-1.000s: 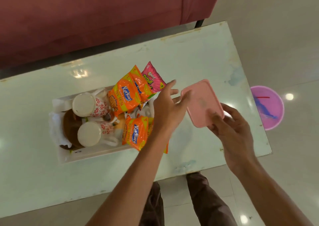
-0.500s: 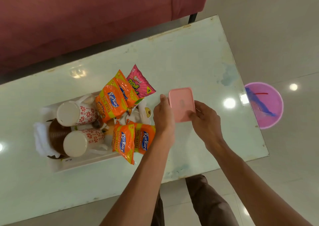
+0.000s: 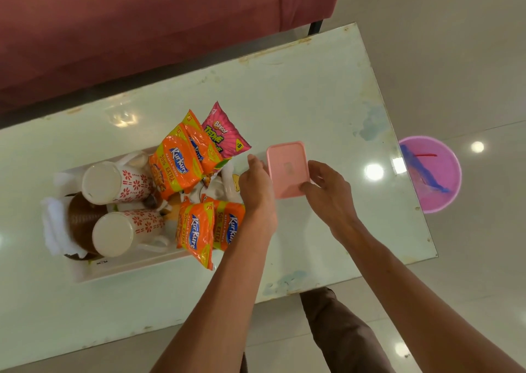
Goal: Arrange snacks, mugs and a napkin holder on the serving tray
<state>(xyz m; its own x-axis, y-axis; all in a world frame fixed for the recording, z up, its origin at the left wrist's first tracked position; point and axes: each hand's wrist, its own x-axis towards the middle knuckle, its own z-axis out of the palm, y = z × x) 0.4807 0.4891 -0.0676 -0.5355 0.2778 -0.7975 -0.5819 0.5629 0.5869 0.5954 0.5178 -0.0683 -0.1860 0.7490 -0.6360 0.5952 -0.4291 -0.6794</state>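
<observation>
A white serving tray (image 3: 128, 270) on the glass table (image 3: 299, 93) holds two white mugs with red flowers (image 3: 113, 183) (image 3: 113, 234), a brown napkin holder (image 3: 82, 224) with white napkins (image 3: 54, 230), several orange Kurkure packs (image 3: 176, 167) (image 3: 196, 230) and a pink Bingo pack (image 3: 225, 133). Just right of the tray a pink box (image 3: 287, 167) lies flat on the table. My left hand (image 3: 256, 190) grips its left edge, fingers hidden. My right hand (image 3: 327, 193) pinches its near right corner with thumb and forefinger.
A dark pink sofa (image 3: 142, 16) runs along the table's far side. A purple basin (image 3: 429, 173) sits on the floor past the table's right end. My leg (image 3: 341, 330) is at the near edge. Bare glass lies right of the box.
The pink box has come down from a tilted hold above the table to lie flat beside the tray. Both hands followed it leftward and down.
</observation>
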